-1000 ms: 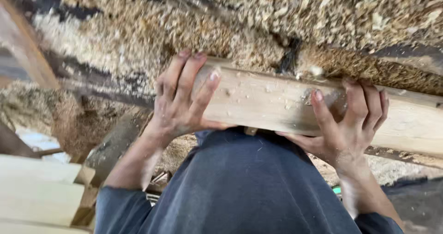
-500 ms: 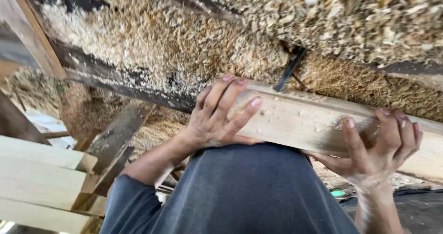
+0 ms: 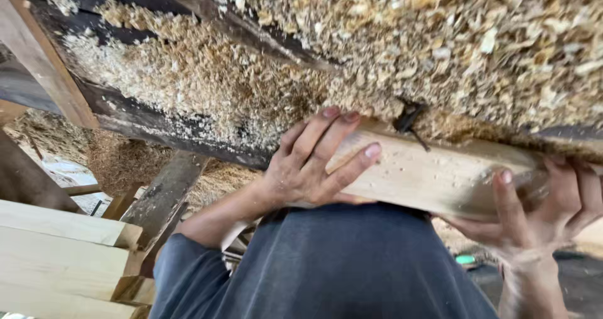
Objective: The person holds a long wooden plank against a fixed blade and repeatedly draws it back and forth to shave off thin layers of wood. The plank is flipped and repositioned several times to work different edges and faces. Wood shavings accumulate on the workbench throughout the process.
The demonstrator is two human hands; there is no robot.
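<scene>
- The left hand (image 3: 314,165) is closed around the near end of a pale wooden beam (image 3: 433,174), fingers wrapped over its top face, thumb under it.
- The right hand (image 3: 540,215) grips the same beam further toward 3 o'clock, fingers curled over the top edge, palm supporting from below.
- The beam lies across the view from 9 to 3 o'clock, held just in front of the person's dark blue shirt (image 3: 333,269) and touching the sawdust-covered bed (image 3: 440,49) at 12 o'clock.
- To hold it well, I think both hands should keep the beam level and the fingers away from the dark metal hook (image 3: 408,119), which sits at the beam's upper edge.
- Room is narrow at 12 o'clock: the dark timber frame (image 3: 157,121) and the sawdust press close.
- At 8 o'clock a stack of pale planks (image 3: 63,256) limits movement; toward 5 o'clock the floor area looks more open.
</scene>
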